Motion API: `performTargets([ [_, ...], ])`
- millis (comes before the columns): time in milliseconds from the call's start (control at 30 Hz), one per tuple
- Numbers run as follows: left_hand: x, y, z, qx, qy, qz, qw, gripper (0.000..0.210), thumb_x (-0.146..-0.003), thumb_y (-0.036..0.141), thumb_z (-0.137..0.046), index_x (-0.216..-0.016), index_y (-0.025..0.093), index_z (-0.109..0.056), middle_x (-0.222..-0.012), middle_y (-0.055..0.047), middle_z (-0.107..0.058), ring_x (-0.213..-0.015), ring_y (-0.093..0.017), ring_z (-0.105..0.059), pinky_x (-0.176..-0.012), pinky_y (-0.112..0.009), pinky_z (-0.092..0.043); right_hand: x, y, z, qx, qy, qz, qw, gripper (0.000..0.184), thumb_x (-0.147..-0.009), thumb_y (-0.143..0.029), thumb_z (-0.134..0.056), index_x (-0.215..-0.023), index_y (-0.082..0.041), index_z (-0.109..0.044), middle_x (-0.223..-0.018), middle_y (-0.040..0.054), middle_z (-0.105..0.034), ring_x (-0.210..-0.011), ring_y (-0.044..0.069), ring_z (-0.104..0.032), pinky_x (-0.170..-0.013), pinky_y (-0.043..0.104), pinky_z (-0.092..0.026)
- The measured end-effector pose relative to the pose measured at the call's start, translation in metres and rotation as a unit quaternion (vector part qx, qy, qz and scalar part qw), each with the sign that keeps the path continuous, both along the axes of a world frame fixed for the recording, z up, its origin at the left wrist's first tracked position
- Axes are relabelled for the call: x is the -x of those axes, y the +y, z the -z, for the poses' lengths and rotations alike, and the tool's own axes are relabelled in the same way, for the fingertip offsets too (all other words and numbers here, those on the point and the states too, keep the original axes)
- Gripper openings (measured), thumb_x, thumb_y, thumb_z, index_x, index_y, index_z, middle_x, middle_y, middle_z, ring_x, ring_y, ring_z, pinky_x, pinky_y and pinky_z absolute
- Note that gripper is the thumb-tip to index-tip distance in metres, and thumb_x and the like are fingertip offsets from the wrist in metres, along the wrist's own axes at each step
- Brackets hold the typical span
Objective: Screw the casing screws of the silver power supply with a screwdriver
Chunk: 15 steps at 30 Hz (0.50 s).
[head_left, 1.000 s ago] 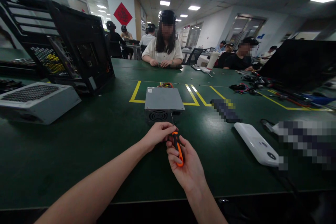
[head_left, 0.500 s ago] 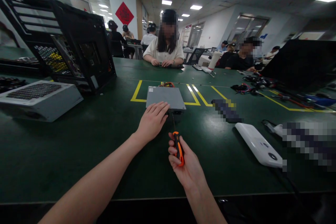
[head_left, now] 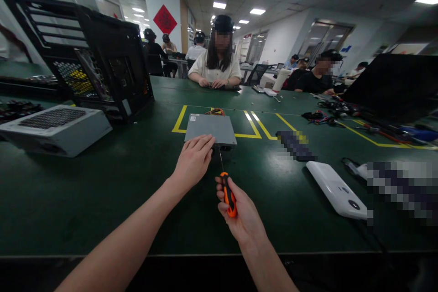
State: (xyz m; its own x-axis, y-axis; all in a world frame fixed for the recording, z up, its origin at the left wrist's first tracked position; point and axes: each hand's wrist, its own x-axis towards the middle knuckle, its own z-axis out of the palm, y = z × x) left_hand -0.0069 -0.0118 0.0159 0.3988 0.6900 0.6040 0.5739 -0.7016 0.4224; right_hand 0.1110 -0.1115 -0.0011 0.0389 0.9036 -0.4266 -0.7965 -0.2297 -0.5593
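On the green table lies a grey metal computer power supply (head_left: pixel 212 127), a bundle of coloured cables at its far side. My left hand (head_left: pixel 193 159) holds its near left edge, the fingers close together on top and the thumb side by the front face. In my right hand (head_left: pixel 236 205) is an orange and black screwdriver (head_left: pixel 228 196), its handle wrapped by the fingers. The thin shaft points away from me, up to the front face near the socket. Whether its tip sits in a screw is too small to tell.
At left stand a black computer case (head_left: pixel 102 59) and another power supply (head_left: pixel 65 130). A white elongated device (head_left: pixel 337 189) lies at right, with cables and tools (head_left: pixel 393 130) beyond. Yellow tape (head_left: pixel 248 136) marks the table. A person (head_left: pixel 219 64) sits opposite.
The power supply has shifted slightly left across the table along with my left hand. My right hand and the screwdriver have moved a little left too, still at the front face.
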Motion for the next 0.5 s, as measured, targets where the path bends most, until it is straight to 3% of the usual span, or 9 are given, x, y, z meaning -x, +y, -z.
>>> performTargets([
  [167,0.0,0.006,0.004,-0.03,0.025,-0.02,0.999,0.037,-0.085,0.019,-0.042,-0.121,0.024,-0.049,-0.126,-0.006,-0.051,-0.117,-0.024,-0.041,-0.098,-0.04,-0.026,0.006,0.003,-0.001,-0.006,0.038,0.008,0.999,0.012,-0.076,-0.022,-0.061,-0.081,-0.011,-0.061,-0.065,0.0016,-0.055,-0.047,0.003,-0.045,-0.031,0.009,-0.027],
  [267,0.0,0.01,0.007,-0.054,0.039,-0.043,0.997,0.034,-0.084,0.019,-0.044,-0.117,0.024,-0.051,-0.122,-0.005,-0.053,-0.113,-0.023,-0.043,-0.095,-0.039,-0.028,0.012,0.002,-0.005,0.004,0.05,0.016,0.999,0.006,-0.074,-0.016,-0.062,-0.074,-0.011,-0.059,-0.066,0.0008,-0.055,-0.049,0.003,-0.045,-0.033,0.008,-0.029],
  [400,0.0,0.014,0.008,-0.074,0.049,-0.056,0.994,0.03,-0.082,0.02,-0.048,-0.112,0.023,-0.053,-0.118,-0.005,-0.055,-0.11,-0.023,-0.045,-0.092,-0.038,-0.03,0.018,0.003,-0.009,0.043,0.075,-0.034,0.996,0.024,-0.086,-0.028,-0.047,-0.09,-0.01,-0.061,-0.066,0.0017,-0.054,-0.05,0.004,-0.048,-0.037,0.011,-0.036],
  [500,0.001,0.016,0.007,-0.086,0.052,-0.049,0.994,0.028,-0.082,0.019,-0.049,-0.109,0.023,-0.053,-0.117,-0.004,-0.056,-0.11,-0.021,-0.046,-0.092,-0.037,-0.031,0.02,0.004,-0.009,0.044,0.101,-0.046,0.993,0.03,-0.089,-0.032,-0.04,-0.094,-0.01,-0.059,-0.065,0.0017,-0.053,-0.046,0.004,-0.045,-0.033,0.01,-0.031],
])
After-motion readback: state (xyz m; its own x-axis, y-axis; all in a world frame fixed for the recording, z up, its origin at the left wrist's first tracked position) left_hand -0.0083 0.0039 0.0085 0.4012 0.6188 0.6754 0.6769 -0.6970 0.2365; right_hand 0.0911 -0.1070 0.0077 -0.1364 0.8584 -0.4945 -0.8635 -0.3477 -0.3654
